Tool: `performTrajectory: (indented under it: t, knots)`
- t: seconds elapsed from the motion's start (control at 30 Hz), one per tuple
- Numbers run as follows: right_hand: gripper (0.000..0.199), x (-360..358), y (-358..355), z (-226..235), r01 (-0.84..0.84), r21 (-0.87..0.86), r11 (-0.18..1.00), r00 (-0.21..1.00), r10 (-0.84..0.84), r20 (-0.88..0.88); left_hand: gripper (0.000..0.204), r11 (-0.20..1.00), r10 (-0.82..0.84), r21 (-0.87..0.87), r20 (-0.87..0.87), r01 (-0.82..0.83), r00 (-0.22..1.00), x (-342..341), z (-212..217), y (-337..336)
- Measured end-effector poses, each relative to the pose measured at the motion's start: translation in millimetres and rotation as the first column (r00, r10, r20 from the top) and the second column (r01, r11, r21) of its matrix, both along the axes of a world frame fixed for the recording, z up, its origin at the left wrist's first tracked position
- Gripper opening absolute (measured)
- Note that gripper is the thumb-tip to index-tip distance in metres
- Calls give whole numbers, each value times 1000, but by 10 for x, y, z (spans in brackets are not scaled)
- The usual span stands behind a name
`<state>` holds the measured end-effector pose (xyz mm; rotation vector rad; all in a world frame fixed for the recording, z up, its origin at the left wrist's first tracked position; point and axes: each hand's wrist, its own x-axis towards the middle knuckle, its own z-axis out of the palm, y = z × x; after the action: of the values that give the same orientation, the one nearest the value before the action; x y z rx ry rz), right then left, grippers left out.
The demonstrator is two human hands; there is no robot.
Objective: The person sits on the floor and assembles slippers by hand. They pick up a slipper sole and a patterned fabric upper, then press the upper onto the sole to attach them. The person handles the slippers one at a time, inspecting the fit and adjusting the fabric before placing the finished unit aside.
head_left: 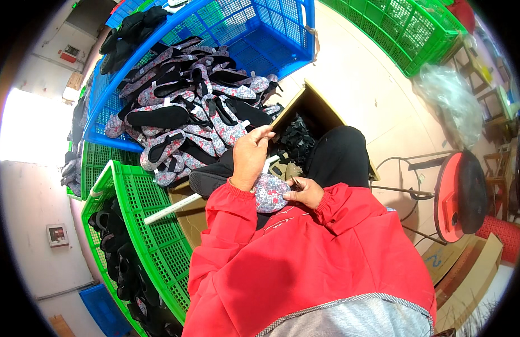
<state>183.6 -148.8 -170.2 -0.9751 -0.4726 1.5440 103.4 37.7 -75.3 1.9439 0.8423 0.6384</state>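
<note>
A floral cloth shoe (269,194) with a pink, grey and white pattern rests in my lap. My right hand (306,192) is closed on its edge, the thumb pressing the cloth. A small dark tool, perhaps snips, shows by those fingers, too small to name surely. Raised above the shoe's far end, my left hand (250,158) has its fingertips pinched together; what they hold, if anything, cannot be made out. A white tube (173,208) passes beneath my left forearm. Between my knees stands a cardboard box (321,101) with black scraps (296,135) inside.
Heaped floral shoes (209,106) fill much of the blue crate (291,48) ahead. Black shoes lie in a green crate (153,224) at left. Another green crate (403,33) stands far right, near a clear plastic bag (450,101) and a red-and-black stool (448,196).
</note>
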Motion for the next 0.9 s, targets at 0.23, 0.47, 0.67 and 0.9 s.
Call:
performTrajectory:
  t: [0.23, 0.47, 0.67, 0.9]
  knots:
    - [23, 2, 7, -3, -6, 15, 1000, 1000, 6, -4, 45, 996, 0, -89, -28, -2, 1000, 9, 31, -14]
    - [23, 4, 8, 9, -6, 19, 1000, 1000, 6, -30, 48, 999, -10, -48, -13, 10, 1000, 20, 20, -17]
    - [24, -1, 13, 27, -6, 17, 1000, 1000, 6, -24, 51, 997, -47, -61, -5, 47, 999, 0, -56, 17]
    - [25, 5, 9, -9, -13, -9, 1000, 1000, 13, -17, 51, 997, -38, -70, 21, 40, 999, 21, -12, -20]
